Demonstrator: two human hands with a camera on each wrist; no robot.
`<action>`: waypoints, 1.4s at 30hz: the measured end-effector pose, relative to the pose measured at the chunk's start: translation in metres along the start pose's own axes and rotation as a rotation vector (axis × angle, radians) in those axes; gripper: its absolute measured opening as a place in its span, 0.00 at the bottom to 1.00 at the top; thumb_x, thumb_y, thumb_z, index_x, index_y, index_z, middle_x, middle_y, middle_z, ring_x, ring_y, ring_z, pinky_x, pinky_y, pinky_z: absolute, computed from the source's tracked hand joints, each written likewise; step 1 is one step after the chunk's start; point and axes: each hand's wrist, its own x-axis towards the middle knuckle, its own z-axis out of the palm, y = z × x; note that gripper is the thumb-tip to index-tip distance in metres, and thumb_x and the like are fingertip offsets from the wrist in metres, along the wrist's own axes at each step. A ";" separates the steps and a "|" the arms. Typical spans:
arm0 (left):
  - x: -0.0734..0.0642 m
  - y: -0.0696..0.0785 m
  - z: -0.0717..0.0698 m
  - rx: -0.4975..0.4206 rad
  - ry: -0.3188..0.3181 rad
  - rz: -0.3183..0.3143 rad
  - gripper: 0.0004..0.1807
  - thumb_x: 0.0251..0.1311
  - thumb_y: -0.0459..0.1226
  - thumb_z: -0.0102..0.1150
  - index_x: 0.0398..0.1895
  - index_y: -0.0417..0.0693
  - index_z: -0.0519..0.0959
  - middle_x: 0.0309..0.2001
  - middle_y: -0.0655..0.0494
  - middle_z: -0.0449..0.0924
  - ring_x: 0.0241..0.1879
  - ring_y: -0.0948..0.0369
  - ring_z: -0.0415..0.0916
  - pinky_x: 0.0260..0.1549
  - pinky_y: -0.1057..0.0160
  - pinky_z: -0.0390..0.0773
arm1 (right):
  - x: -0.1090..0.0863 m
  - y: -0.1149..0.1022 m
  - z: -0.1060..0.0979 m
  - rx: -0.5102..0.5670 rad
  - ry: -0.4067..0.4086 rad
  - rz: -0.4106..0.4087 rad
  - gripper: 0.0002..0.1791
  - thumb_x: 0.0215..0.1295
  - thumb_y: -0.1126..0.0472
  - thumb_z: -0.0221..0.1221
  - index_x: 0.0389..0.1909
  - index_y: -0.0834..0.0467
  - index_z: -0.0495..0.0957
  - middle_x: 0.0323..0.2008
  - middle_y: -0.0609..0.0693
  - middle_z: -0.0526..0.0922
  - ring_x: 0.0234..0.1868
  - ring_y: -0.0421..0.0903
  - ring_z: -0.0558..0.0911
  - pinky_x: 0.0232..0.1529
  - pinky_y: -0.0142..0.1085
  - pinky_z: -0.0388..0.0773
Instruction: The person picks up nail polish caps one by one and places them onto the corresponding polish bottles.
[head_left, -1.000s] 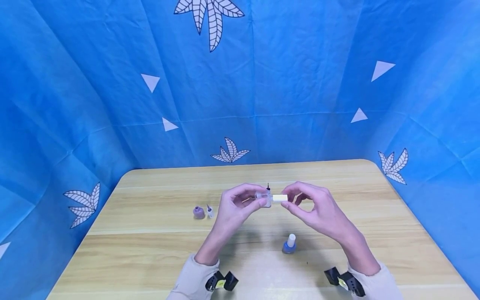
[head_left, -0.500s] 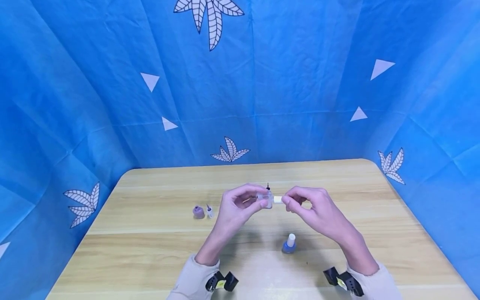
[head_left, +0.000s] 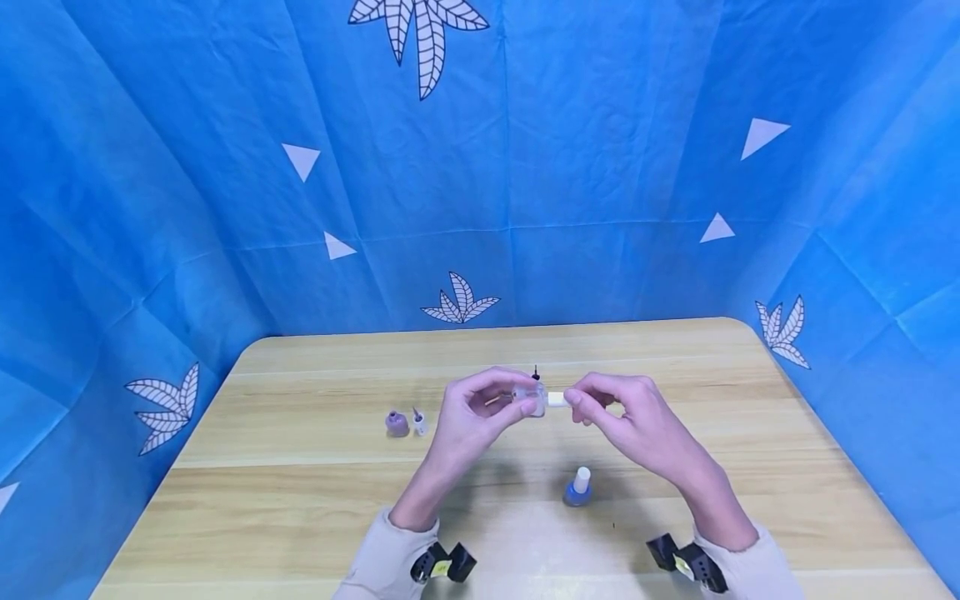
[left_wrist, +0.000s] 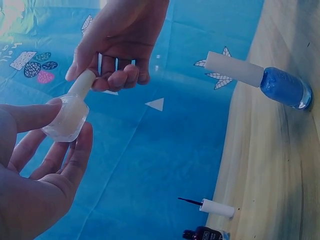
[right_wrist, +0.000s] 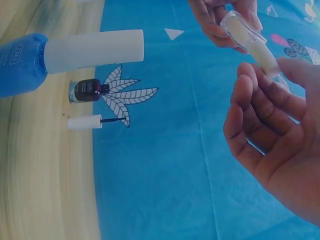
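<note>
My left hand [head_left: 467, 417] holds a clear nail polish bottle [left_wrist: 70, 119] with pale cream polish, its thumb and fingers on the glass. The bottle lies on its side above the table, neck toward the right. My right hand [head_left: 637, 421] pinches its whitish cap [right_wrist: 265, 59] between thumb and fingertips. The cap sits against the neck; whether its thread is engaged cannot be seen. Below the hands stands a blue nail polish bottle [head_left: 577, 492] with its white cap on.
Left on the table [head_left: 300, 492] are an uncapped mauve bottle [head_left: 397, 424] and a white cap with its brush upright [head_left: 419, 422]. A dark brush-like tip [head_left: 536, 374] shows behind the held bottle. Wrist views show an uncapped dark bottle [right_wrist: 87, 90] beside a brush cap [right_wrist: 85, 122].
My right fingers have shifted left along the cap and curled further round, so less of it shows. The left hand and bottle have hardly moved.
</note>
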 end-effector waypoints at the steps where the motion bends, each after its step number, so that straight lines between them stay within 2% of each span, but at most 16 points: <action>1: 0.000 0.000 0.000 -0.006 0.001 -0.002 0.12 0.62 0.27 0.69 0.48 0.37 0.85 0.49 0.44 0.85 0.50 0.49 0.84 0.53 0.51 0.85 | 0.000 0.000 -0.001 -0.001 0.011 -0.003 0.08 0.75 0.62 0.60 0.38 0.46 0.84 0.28 0.35 0.82 0.30 0.40 0.83 0.27 0.33 0.80; 5: 0.001 0.000 -0.001 -0.021 0.010 -0.016 0.12 0.62 0.27 0.69 0.48 0.37 0.85 0.49 0.44 0.85 0.50 0.49 0.84 0.52 0.51 0.85 | 0.002 -0.002 -0.003 0.013 0.063 -0.027 0.08 0.71 0.64 0.64 0.46 0.48 0.84 0.35 0.40 0.86 0.33 0.40 0.83 0.33 0.32 0.83; 10: 0.002 0.000 -0.002 -0.002 0.016 -0.018 0.12 0.61 0.26 0.69 0.48 0.35 0.85 0.50 0.42 0.85 0.50 0.50 0.84 0.52 0.52 0.85 | 0.002 -0.003 -0.004 0.066 0.063 -0.076 0.17 0.63 0.66 0.72 0.49 0.47 0.82 0.40 0.41 0.86 0.36 0.39 0.85 0.41 0.33 0.86; 17: 0.002 0.001 -0.001 -0.018 0.019 -0.022 0.12 0.62 0.26 0.69 0.48 0.35 0.84 0.50 0.42 0.85 0.50 0.50 0.84 0.51 0.51 0.86 | 0.003 -0.002 -0.004 0.112 0.047 -0.149 0.17 0.60 0.71 0.72 0.47 0.51 0.83 0.43 0.44 0.85 0.38 0.41 0.85 0.41 0.35 0.87; 23: 0.002 0.002 -0.001 -0.022 0.024 -0.032 0.12 0.62 0.26 0.69 0.48 0.35 0.84 0.50 0.41 0.85 0.50 0.49 0.84 0.52 0.51 0.85 | 0.004 -0.001 -0.003 0.116 0.057 -0.189 0.18 0.59 0.74 0.71 0.46 0.51 0.84 0.42 0.47 0.86 0.38 0.41 0.85 0.41 0.33 0.87; 33: 0.003 0.002 0.000 -0.024 0.038 -0.030 0.12 0.61 0.25 0.69 0.48 0.33 0.84 0.49 0.40 0.85 0.50 0.50 0.84 0.52 0.51 0.85 | 0.005 -0.001 -0.003 0.082 0.074 -0.181 0.18 0.59 0.73 0.71 0.44 0.50 0.84 0.41 0.42 0.86 0.36 0.38 0.84 0.39 0.32 0.87; 42: 0.004 0.002 0.000 -0.013 0.044 -0.033 0.13 0.61 0.25 0.69 0.48 0.34 0.84 0.49 0.40 0.85 0.49 0.51 0.84 0.53 0.52 0.85 | 0.005 0.000 -0.003 0.033 0.069 -0.158 0.13 0.62 0.69 0.71 0.43 0.51 0.84 0.39 0.38 0.86 0.35 0.37 0.84 0.38 0.32 0.86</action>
